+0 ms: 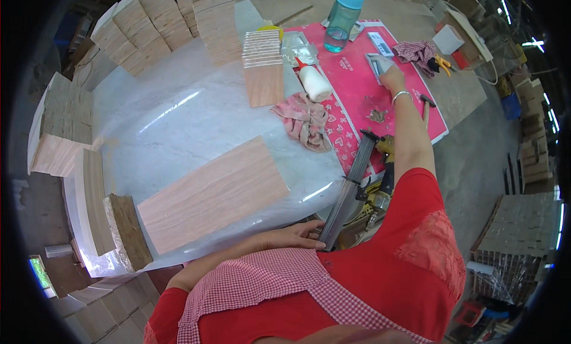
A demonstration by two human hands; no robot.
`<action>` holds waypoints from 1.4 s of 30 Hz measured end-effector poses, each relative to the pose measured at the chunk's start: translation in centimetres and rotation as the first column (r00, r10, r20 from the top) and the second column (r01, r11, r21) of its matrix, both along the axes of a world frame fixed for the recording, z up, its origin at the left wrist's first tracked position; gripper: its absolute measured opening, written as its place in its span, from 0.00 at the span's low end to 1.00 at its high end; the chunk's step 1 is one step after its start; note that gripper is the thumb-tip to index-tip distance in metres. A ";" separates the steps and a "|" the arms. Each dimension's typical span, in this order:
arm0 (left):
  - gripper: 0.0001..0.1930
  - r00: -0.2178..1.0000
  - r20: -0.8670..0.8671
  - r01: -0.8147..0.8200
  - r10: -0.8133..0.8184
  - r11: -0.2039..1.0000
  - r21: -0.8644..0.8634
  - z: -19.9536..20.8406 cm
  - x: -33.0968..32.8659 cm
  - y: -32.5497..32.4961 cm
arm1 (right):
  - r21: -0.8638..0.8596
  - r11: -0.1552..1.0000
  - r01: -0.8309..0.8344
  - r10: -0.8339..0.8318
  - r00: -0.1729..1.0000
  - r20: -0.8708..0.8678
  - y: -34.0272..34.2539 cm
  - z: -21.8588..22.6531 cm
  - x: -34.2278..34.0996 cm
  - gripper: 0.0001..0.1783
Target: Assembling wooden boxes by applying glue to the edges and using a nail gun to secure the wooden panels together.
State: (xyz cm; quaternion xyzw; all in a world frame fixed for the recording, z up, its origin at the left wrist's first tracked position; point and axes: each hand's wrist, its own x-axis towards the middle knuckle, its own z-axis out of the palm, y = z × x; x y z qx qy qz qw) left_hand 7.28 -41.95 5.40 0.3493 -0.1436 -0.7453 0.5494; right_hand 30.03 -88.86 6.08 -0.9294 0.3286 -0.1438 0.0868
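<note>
At the far right of the table, my right hand (392,79) reaches to a small open box (375,66) with grey strips in it. Its fingers are drawn together at the box, and what they pinch is hidden. Close to my body, my left hand (297,234) has its fingers at the near end of a long grey metal magazine. This belongs to a nail gun (351,192) lying at the table's right edge. A flat wooden board (214,192) lies on the plastic-covered table, left of the nail gun.
Stacks of boards (140,26) line the table's far left, with more boards (89,195) at the left edge. A pink cloth (303,121), a white glue bottle (314,83), a teal water bottle (344,20) and a hammer (426,111) lie or stand around the pink sheet (348,70).
</note>
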 end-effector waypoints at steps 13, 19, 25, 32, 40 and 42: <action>0.43 0.999 -0.044 -0.019 0.021 0.998 0.051 2.3 0.1 -0.2 | -0.056 0.998 -0.027 0.032 0.995 0.100 -1.1 0.8 -2.4 0.14; 0.43 0.997 -0.047 -0.057 0.061 0.995 0.077 2.8 -1.0 -0.2 | -0.069 0.997 -0.033 0.058 0.920 0.388 -0.6 -0.1 -4.4 0.14; 0.46 0.996 -0.022 -0.081 0.083 0.993 0.088 2.1 -1.8 0.3 | 0.105 0.973 -0.203 0.124 0.853 0.507 7.0 3.0 -10.4 0.13; 0.47 0.988 0.018 -0.154 0.153 0.984 0.086 2.2 -2.2 0.8 | 0.311 0.909 -0.276 0.111 0.881 0.459 18.9 1.1 -23.4 0.15; 0.46 0.975 0.096 -0.205 0.200 0.977 0.051 2.5 -3.2 0.9 | 0.128 0.960 -0.250 0.177 0.892 0.417 21.2 1.1 -24.9 0.13; 0.46 0.972 0.097 -0.218 0.213 0.975 0.048 2.9 -3.4 1.1 | 0.137 0.958 -0.250 0.173 0.894 0.414 21.3 1.1 -24.8 0.13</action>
